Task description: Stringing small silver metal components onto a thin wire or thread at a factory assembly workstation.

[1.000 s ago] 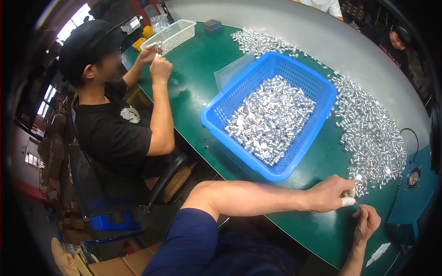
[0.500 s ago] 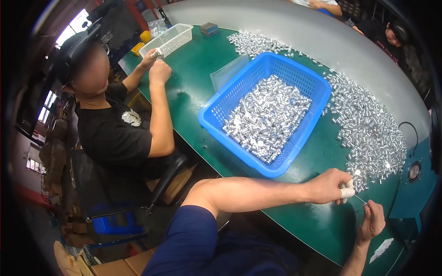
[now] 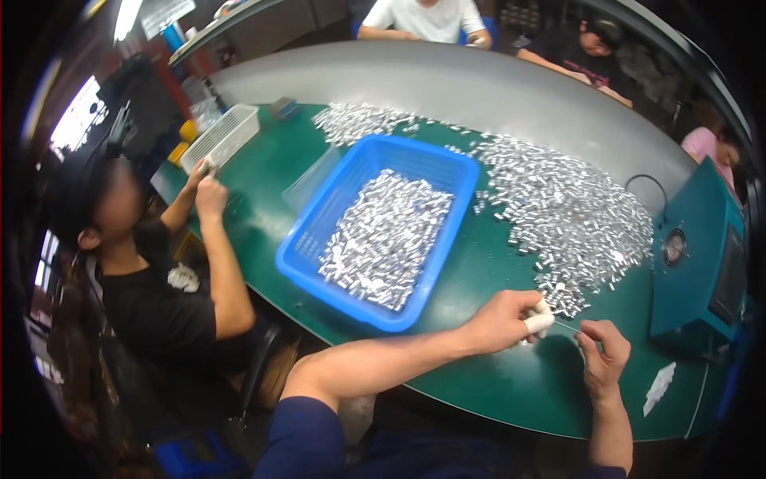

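My left hand (image 3: 507, 321) is closed at the near edge of the metal pile, with pale covers on its thumb and a finger. What it pinches is hidden behind these fingertips. Between the two hands runs a thin metal rod (image 3: 567, 326). My right hand (image 3: 605, 351) pinches the rod's right end between thumb and forefinger. Just beyond the hands lies a heap of small shiny metal cylinders (image 3: 558, 215), spread over the green tabletop (image 3: 471, 391). A blue perforated basket (image 3: 291, 259) to the left holds many more of these pieces.
A teal machine (image 3: 694, 255) with a fan stands at the right, near a white strip (image 3: 659, 389). At the far left are a white basket (image 3: 231, 140) and a co-worker (image 3: 159, 287) handling something small. Other people sit beyond the grey barrier (image 3: 447, 80).
The whole view has swung, so the table and blue basket appear farther left and more people show at the top. Both hands keep their grip, the rod still between them.
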A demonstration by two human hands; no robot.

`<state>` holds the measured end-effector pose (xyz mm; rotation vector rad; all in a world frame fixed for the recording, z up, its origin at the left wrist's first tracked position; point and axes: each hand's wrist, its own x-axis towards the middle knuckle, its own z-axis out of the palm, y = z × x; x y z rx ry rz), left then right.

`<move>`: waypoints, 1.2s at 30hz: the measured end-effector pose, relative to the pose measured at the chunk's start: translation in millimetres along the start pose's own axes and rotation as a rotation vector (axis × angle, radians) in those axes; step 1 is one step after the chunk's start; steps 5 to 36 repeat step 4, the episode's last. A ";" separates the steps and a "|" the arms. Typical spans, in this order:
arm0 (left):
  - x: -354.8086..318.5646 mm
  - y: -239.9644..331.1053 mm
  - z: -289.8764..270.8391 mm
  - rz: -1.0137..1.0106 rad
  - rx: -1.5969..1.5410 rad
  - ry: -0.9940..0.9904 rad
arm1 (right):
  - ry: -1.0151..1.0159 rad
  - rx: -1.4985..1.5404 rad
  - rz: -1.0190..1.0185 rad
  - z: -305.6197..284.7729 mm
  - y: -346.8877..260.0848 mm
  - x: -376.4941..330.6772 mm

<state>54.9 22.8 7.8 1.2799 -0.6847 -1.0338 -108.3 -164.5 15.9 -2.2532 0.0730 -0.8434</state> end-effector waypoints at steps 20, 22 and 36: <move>3.9 -9.8 4.2 0.321 0.364 0.016 | -0.155 0.421 0.568 -9.9 11.0 -10.7; 3.9 -9.8 4.2 0.321 0.364 0.016 | -0.155 0.421 0.568 -9.9 11.0 -10.7; 3.9 -9.8 4.2 0.321 0.364 0.016 | -0.155 0.421 0.568 -9.9 11.0 -10.7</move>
